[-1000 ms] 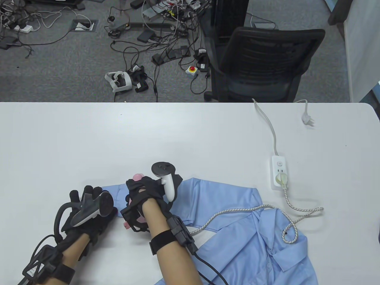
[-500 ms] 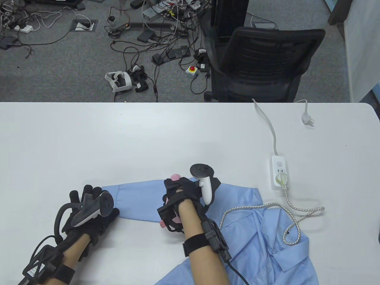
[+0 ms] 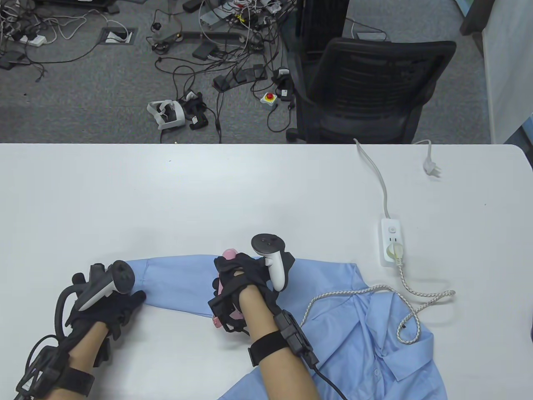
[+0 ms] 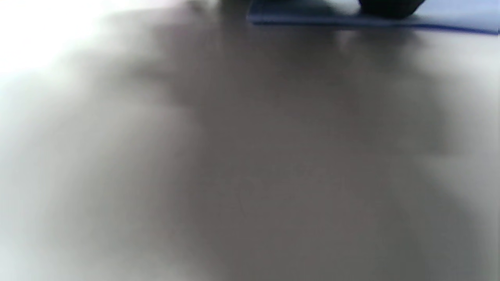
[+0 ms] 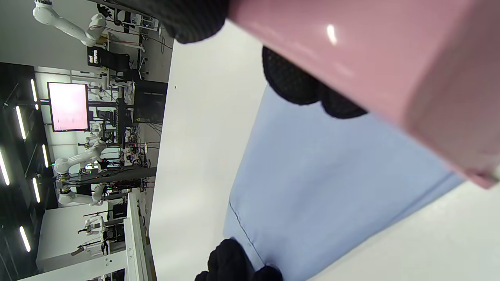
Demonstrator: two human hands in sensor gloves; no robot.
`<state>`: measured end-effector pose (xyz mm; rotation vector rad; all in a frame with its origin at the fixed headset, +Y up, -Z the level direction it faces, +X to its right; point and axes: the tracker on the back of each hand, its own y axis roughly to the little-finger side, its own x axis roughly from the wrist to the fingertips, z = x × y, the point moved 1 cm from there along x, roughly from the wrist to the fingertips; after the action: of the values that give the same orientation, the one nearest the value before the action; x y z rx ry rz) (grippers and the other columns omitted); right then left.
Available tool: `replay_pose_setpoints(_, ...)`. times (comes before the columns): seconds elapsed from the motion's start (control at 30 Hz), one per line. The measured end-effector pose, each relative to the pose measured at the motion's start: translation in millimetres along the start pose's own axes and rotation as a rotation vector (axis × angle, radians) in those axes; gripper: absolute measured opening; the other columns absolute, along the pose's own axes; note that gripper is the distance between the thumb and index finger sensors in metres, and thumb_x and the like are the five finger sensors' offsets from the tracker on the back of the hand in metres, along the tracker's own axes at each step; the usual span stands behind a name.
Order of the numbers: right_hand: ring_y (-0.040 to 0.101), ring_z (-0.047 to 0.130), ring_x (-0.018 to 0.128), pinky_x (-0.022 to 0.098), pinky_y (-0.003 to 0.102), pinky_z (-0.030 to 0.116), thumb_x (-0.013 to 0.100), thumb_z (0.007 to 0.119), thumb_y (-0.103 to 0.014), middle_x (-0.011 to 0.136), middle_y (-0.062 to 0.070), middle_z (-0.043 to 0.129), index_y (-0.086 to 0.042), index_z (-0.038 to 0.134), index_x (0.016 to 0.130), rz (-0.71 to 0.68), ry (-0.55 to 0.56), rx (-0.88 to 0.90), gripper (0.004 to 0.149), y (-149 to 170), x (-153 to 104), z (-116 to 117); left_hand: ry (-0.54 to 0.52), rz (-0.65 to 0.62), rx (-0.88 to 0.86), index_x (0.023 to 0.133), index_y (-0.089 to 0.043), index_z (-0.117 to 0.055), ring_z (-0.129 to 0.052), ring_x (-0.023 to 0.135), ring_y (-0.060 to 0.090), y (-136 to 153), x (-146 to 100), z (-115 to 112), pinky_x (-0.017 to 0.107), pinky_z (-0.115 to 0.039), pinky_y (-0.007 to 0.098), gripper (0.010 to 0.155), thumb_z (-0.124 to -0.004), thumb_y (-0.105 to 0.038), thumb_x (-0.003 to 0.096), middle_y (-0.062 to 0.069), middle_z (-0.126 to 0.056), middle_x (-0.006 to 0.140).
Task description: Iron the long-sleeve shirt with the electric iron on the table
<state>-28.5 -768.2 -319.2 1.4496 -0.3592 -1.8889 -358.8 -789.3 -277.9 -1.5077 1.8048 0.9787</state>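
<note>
Here, right hand [image 3: 243, 283] round pink iron [image 5: 375, 70] on sleeve [image 3: 179, 281]; left hand [image 3: 106, 302] at cuff.

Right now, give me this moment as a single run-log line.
stage: ironing sleeve | right hand: grips pink iron on sleeve | left hand: fingers hold cuff end | iron cord: plugged into power strip
</note>
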Motion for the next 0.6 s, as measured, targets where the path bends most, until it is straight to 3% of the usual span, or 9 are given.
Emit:
replay_pose_setpoints(0.17,0.018,0.091,0.054,0.04,0.032,0.09,0.042,0.064,-0.043,0.07,0.014,0.064,0.004,0.047,0.084,0.022,0.125,0.001,0.065,10.7,-9.0,-25.7,-0.046,0.014,0.043,0.108,-0.029,-0.029,-0.007,0.109,0.029,-3.2,-1.3,1.6,0.069,-0.003,0.064,0.074,-0.057,-0.068,0.0509,-0.001,-0.022,0.123)
replay_pose_setpoints(0.6,0.018,0.093,0.051,0.038,0.033,0.091,0.041,0.065,-0.043,0.068,0.014,0.066,0.004,0.049,0.083,0.047,0.226,0.058,0.065,60.6,-36.8,-116.6,-0.031,0.002,0.009,0.108,-0.029,-0.027,-0.008,0.11,0.029,-1.5,-1.8,1.3,0.069,-0.004,0.064,0.074,-0.057,-0.067,0.051,-0.001,-0.02,0.122)
